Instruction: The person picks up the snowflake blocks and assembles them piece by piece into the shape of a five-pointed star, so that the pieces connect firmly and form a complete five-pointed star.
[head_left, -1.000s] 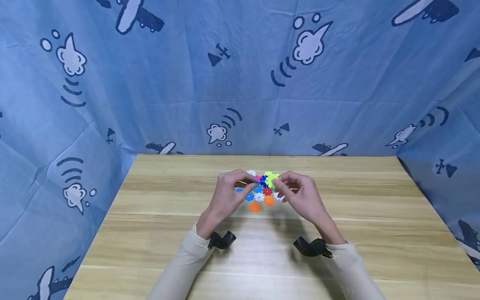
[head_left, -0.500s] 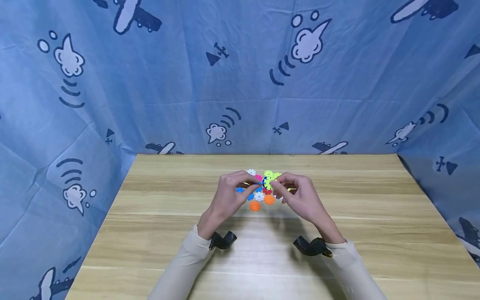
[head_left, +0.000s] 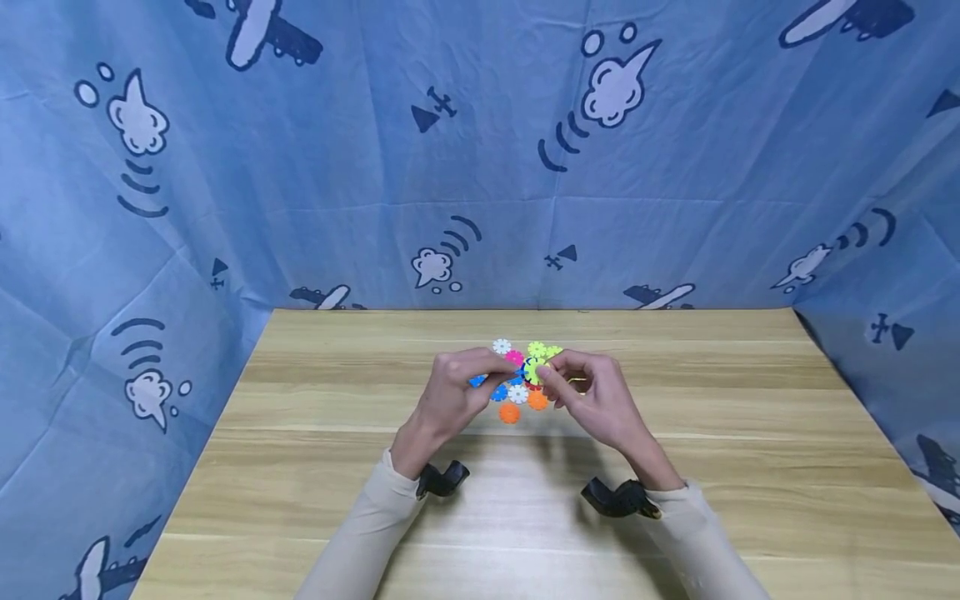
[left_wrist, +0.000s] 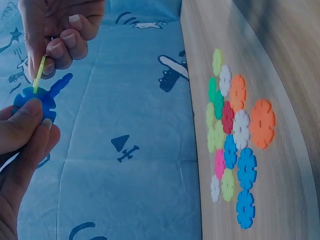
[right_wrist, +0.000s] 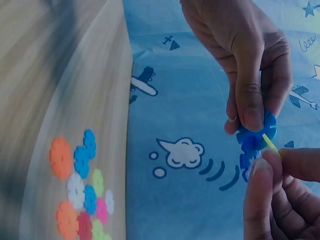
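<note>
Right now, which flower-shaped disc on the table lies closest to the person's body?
The left orange disc: in the head view it lies lowest of all, with the right orange disc slightly farther away.

I can pass along table (head_left: 750, 400) near left and right edges; discs (head_left: 510, 413) block back edge's middle, curtain (head_left: 480, 150) behind.

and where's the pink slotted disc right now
In the left wrist view, the pink slotted disc lies on the wooden table, right of centre, just above a white disc and left of a blue disc.
</note>
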